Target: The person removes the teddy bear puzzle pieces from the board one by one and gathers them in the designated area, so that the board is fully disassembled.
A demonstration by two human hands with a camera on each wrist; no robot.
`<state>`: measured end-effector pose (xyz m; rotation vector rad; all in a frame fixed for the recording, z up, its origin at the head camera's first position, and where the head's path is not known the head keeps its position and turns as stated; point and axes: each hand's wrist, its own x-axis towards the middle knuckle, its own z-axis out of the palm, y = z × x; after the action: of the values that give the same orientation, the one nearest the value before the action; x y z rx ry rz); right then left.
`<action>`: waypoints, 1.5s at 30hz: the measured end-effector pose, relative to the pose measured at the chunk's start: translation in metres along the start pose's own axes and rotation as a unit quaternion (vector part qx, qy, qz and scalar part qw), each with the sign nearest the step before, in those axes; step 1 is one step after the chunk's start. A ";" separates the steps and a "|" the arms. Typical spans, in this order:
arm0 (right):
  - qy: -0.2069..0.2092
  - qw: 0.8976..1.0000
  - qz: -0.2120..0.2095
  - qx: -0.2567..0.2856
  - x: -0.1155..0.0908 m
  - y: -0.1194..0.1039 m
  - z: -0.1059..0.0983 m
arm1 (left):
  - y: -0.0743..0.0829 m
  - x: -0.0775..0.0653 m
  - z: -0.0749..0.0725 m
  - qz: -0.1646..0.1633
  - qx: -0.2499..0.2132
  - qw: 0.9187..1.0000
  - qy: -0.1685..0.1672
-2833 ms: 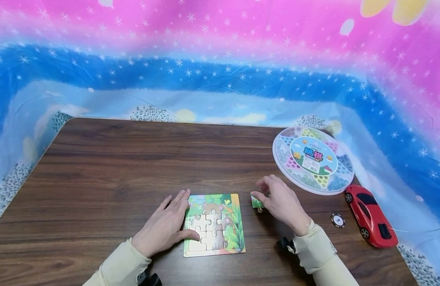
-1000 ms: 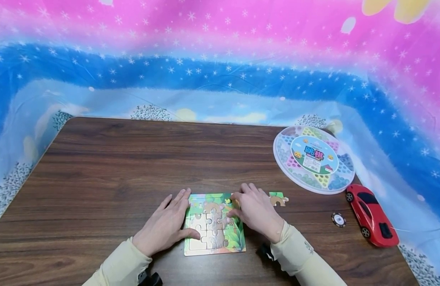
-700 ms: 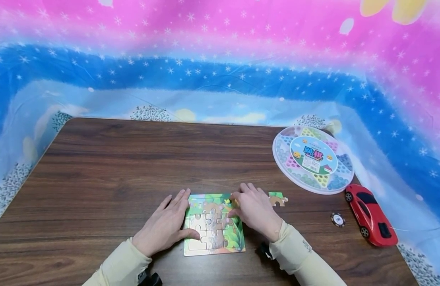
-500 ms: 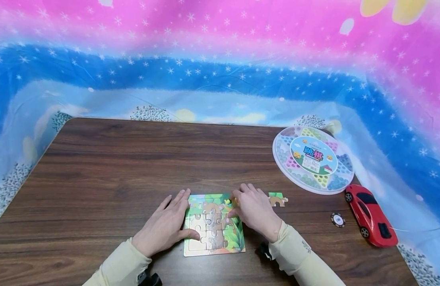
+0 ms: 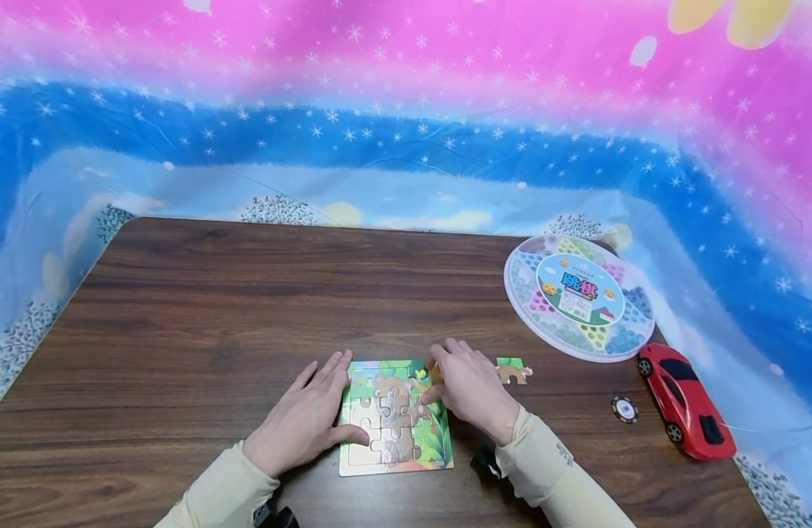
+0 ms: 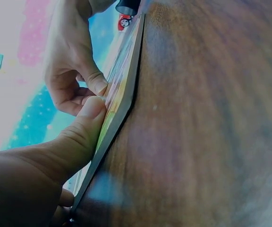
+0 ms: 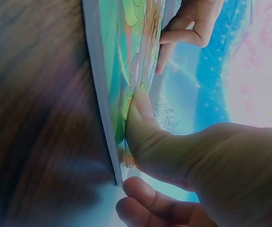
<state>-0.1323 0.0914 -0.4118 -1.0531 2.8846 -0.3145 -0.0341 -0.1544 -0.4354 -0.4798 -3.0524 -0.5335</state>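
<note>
A square jigsaw puzzle point(image 5: 406, 467) with a bear picture lies flat on the table. My left hand point(image 5: 300, 418) rests along its left edge with fingers stretched out. The left thumb point(image 6: 81, 125) lies on the puzzle's top face. At the upper right corner, my right hand point(image 5: 474, 389) has its fingers curled and its thumb point(image 7: 148, 130) on a puzzle piece, which is mostly hidden under the hand. A loose puzzle piece point(image 5: 509, 362), green and brown, lies on the table just beyond the right knuckles.
A round Chinese checkers box point(image 5: 580, 290) lies at the back right. Nearer are a poker chip point(image 5: 624, 409) and a red toy car point(image 5: 686, 403) at the table's right edge. A colourful cloth point(image 5: 406, 147) hangs behind the dark wooden table point(image 5: 247, 293).
My right hand has carried a piece left from the table to the puzzle's upper right, uncovering the loose piece. Over the last second it has barely moved. My left hand has stayed put.
</note>
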 end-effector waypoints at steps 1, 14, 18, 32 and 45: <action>-0.001 1.000 0.001 0.003 0.000 0.000 0.000 | 0.000 0.000 0.000 0.000 0.000 1.000 0.000; 0.014 0.999 -0.011 0.029 -0.001 0.004 0.001 | 0.001 0.000 0.000 -0.002 0.000 1.000 -0.001; 0.008 0.999 -0.008 0.043 -0.002 0.005 0.000 | 0.001 0.000 0.000 -0.003 0.001 1.000 0.000; 0.014 0.998 -0.003 0.059 -0.004 0.003 -0.001 | 0.000 -0.001 0.001 0.004 0.008 1.000 0.008; -0.006 0.992 -0.004 0.129 -0.008 0.002 -0.004 | -0.001 -0.001 0.001 0.007 0.008 1.000 0.011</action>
<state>-0.1285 0.0987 -0.4081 -1.0165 2.7326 -0.6571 -0.0337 -0.1545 -0.4369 -0.4908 -3.0281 -0.5094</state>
